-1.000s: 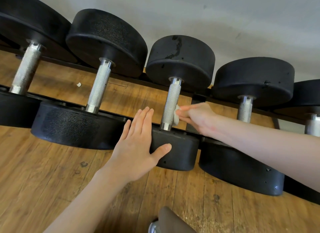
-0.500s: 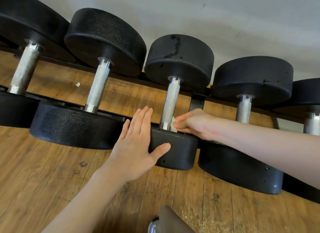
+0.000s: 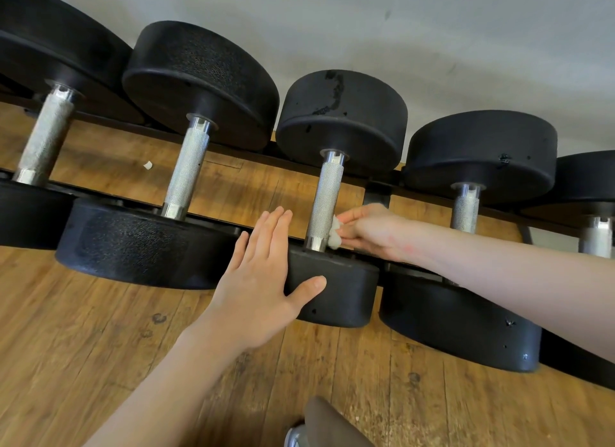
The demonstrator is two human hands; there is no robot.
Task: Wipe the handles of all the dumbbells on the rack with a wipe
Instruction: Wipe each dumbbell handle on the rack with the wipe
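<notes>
The right hand pinches a small, balled-up white wipe and holds it against the lower end of the knurled handle of the middle dumbbell, just above the collar where the handle meets the near head. The left hand lies flat and open, fingers straight, on the left side of that same near head, thumb hooked over its front face, holding nothing. The dumbbell sits on the black rack, between larger dumbbells to the left of the left hand and further ones beyond the right forearm. Risks noted: the wipe is bunched into a wad that touches only the side of the handle facing the right hand, so the far side and the upper length toward the back head would likely go unwiped unless the wad is carried round and upward. The knurling may snag and shred the wipe; a white scrap on the wooden floor beyond the left hand may be such a fragment, though the view is too coarse to confirm. Pressing sideways on the head could roll the dumbbell on its rails toward the fingers.
</notes>
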